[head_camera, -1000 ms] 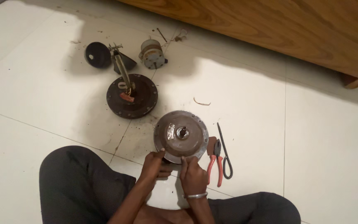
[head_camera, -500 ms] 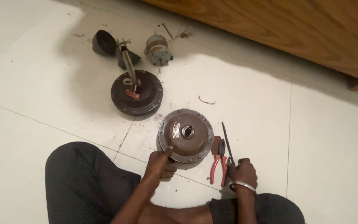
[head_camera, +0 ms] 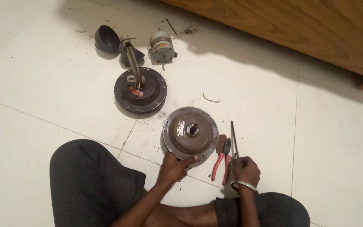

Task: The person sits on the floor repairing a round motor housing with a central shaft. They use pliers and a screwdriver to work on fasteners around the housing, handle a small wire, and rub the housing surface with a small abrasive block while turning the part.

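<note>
A round brown fan motor housing (head_camera: 190, 133) with a short centre shaft lies on the white tiled floor in front of my crossed legs. My left hand (head_camera: 174, 165) grips its near rim. My right hand (head_camera: 244, 170) is closed around the handle end of a thin dark screwdriver (head_camera: 233, 138) that lies to the right of the housing. Red-handled pliers (head_camera: 221, 159) rest on the floor between my hands, just left of the screwdriver.
Farther out stands a second dark round motor part (head_camera: 140, 90) with an upright rod. Behind it are two dark cup-shaped covers (head_camera: 107, 38) and a small grey cylindrical part (head_camera: 162, 46). A wooden furniture base (head_camera: 299, 29) runs along the top right. A short wire scrap (head_camera: 211, 100) lies nearby.
My right hand left the housing's rim, moved right past the pliers and closed on the screwdriver's handle. My left hand stays on the housing.
</note>
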